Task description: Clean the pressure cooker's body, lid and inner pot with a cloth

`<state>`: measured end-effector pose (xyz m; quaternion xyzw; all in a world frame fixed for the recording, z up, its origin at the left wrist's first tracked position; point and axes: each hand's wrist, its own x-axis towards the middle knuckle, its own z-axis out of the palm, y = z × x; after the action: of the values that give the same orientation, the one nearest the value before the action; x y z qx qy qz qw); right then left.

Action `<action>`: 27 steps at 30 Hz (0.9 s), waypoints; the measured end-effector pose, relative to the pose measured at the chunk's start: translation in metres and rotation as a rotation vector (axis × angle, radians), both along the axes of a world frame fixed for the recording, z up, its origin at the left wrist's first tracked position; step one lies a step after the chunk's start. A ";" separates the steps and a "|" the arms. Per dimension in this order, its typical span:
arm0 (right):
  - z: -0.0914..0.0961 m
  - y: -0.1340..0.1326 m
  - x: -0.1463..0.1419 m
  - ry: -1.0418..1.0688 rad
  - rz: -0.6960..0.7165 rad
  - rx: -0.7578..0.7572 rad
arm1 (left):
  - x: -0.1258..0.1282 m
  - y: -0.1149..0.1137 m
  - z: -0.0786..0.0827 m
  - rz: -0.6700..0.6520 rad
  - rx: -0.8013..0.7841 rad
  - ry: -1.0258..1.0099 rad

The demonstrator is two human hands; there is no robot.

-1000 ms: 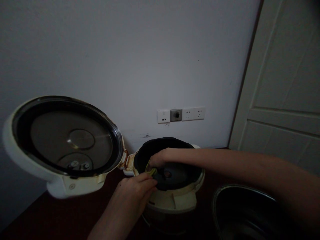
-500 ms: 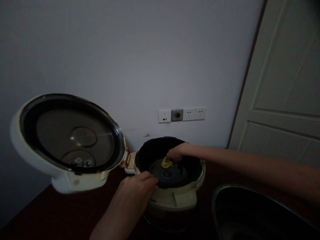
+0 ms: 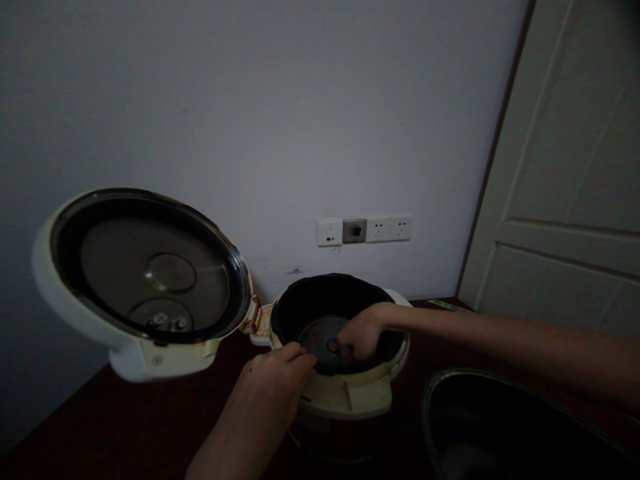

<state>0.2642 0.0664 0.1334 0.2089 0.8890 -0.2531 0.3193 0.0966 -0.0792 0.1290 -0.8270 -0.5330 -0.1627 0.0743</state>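
Observation:
A rice cooker body (image 3: 345, 400) with a pale, stained rim stands with its dark inside facing up. My left hand (image 3: 280, 373) grips the near left part of its rim, fingers bent over the edge. My right hand (image 3: 363, 333) reaches inside, closed, low over the round heating plate (image 3: 320, 333) and beside the small central disc. The yellow cloth it held half a second ago is hidden behind the fingers now. At the left, the cooker's lid (image 3: 150, 280) hangs open on its brown-stained hinge (image 3: 259, 321), inner metal plate facing me.
A dark inner pot (image 3: 430, 413) stands at the lower right, below my right forearm. Behind the cooker is a wall with sockets (image 3: 390, 229). A pale door (image 3: 565, 200) rises at the right. All stands on a dark red tabletop (image 3: 165, 427).
My right hand has moved toward me inside the cooker, from the plate's far side to its near right. The yellow cloth has gone out of sight. My left hand stays on the rim.

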 end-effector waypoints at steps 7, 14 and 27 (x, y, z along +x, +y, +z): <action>0.007 0.009 -0.021 0.238 -0.039 -0.160 | 0.003 -0.003 0.001 0.051 -0.028 0.061; 0.027 0.035 -0.030 0.543 0.123 0.395 | -0.002 -0.002 -0.008 0.012 0.082 0.093; -0.046 0.072 -0.061 0.299 0.386 0.167 | -0.003 -0.001 -0.004 -0.052 0.076 0.089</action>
<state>0.2035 0.1383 0.0875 0.0215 0.9676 -0.1412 0.2083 0.0940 -0.0807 0.1250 -0.8436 -0.5009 -0.1476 0.1251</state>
